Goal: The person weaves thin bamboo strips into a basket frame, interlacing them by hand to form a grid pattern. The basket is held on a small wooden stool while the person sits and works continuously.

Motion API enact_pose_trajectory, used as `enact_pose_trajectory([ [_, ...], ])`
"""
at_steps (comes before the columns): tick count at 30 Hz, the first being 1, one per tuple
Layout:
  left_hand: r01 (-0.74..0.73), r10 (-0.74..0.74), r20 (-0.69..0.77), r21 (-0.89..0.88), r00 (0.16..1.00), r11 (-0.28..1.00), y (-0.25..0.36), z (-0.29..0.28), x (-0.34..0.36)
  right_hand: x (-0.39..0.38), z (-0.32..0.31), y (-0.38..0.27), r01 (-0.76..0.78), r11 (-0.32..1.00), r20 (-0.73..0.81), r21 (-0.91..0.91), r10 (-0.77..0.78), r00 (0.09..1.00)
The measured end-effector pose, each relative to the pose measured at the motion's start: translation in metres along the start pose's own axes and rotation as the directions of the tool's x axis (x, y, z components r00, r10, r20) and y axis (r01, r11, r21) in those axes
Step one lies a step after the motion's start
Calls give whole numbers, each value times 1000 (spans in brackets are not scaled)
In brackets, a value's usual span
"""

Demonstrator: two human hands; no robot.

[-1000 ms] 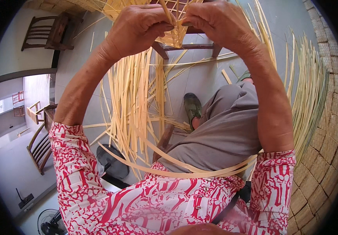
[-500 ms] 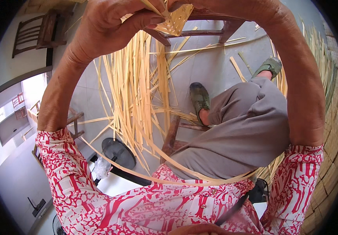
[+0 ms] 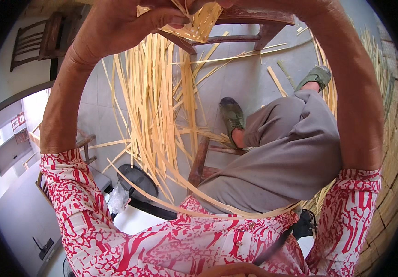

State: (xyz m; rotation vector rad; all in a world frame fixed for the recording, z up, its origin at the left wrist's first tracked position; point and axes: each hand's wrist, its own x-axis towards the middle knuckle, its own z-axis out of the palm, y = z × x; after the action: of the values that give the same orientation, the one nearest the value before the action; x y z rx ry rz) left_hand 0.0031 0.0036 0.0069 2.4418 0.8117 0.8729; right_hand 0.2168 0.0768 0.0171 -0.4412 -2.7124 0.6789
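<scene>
At the top edge, my left hand [image 3: 134,21] is closed, thumb pressed against its fingers, on a woven piece of pale bamboo strips [image 3: 201,27]. A thin loose strip end stands up beside the thumb. My right hand [image 3: 245,4] meets the same woven piece from the other side; its fingers curl at the piece's upper edge and are largely cut off by the frame. Both forearms arch up around the view. Long flat bamboo strips [image 3: 155,106] lie in a heap on the floor below, and one curved strip [image 3: 236,213] crosses my lap.
A wooden stool [image 3: 254,17] stands beyond the woven piece. Under my leg shows a wooden seat frame [image 3: 200,161]. A round black base [image 3: 139,180] and crumpled clear plastic [image 3: 118,198] are at the left. More strips [image 3: 372,64] line the right wall; a chair [image 3: 30,44] is far left.
The woven piece and both hands have moved slightly up and to the left in view. My hands keep their hold. The floor heap shows a small shift with the view.
</scene>
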Motion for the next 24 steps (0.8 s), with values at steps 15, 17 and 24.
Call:
enact_pose_trajectory([
  [15,557,-467,-518,21,716,830,-26,16,-31,11,29,79,-172,910,-510,-378,-50,859],
  [17,558,-463,-537,17,705,830,-31,19,-39,-2,50,82,-250,938,-714,-239,5,701],
  [24,605,-496,-631,-54,596,795,-69,20,-40,-11,101,72,-166,645,-401,746,634,661],
])
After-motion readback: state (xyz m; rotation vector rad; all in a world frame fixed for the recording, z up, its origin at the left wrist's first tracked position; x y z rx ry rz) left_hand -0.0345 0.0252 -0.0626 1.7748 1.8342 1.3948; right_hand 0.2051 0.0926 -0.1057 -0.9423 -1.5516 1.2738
